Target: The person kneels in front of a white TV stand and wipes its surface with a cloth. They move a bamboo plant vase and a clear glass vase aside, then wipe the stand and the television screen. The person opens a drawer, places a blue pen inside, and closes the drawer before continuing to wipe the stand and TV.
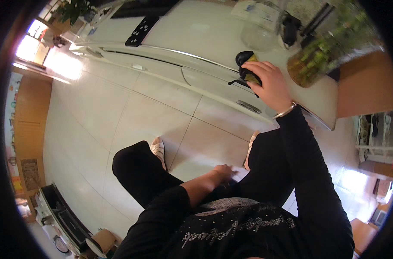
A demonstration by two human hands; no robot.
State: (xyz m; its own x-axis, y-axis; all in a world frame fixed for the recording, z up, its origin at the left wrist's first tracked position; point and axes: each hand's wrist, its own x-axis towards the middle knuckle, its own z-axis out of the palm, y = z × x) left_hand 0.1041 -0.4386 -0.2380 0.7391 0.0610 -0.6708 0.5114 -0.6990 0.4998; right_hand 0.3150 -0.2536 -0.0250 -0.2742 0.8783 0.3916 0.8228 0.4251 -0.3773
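Note:
My right hand [268,82], with a bracelet at the wrist, reaches to the front edge of a white cabinet top [196,35]. Its fingers are closed on a black and yellow object [250,69] whose kind I cannot tell; black strap-like parts stick out over the cabinet's edge. My left hand [226,173] is low between my thighs, close to my body. It is blurred, and whether it holds anything cannot be seen.
Beyond my right hand stand a clear jar [259,35], a black object [291,28] and a glass vase with green stems [309,66]. A cardboard-brown box [369,85] is at the right. Drawers with a metal handle [249,106] run below the top. A black remote-like panel [141,31] lies farther left.

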